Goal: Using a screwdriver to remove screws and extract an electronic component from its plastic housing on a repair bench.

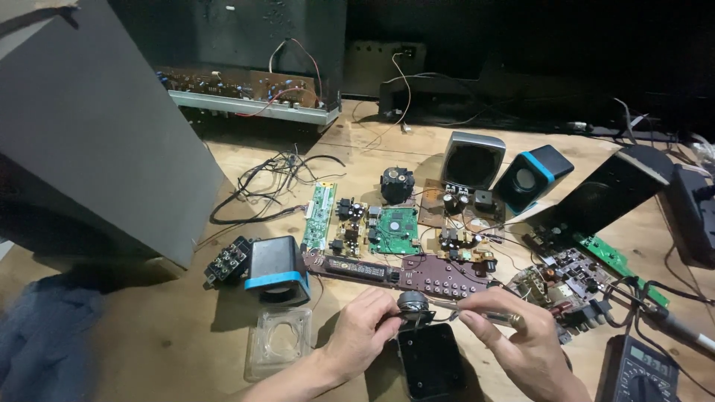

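Left hand (363, 327): grip closed on the small round speaker driver (412, 305), fingers pinching its rim
Right hand (514, 335): grip closed on a thin metal tool (477, 313), its tip at the driver
Driver position: low centre, just above the open black speaker shell (430, 363) on the wooden counter (171, 335)
Nearby: clear plastic cover (279, 342) left of the hands; long dark circuit board (402, 272) just behind them; multimeter (640, 372) at lower right

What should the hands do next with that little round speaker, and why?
Probably bring the tool tip in the right hand a little closer to the speaker. The left hand pinches it just above the open black case, and the tip already points at its side.
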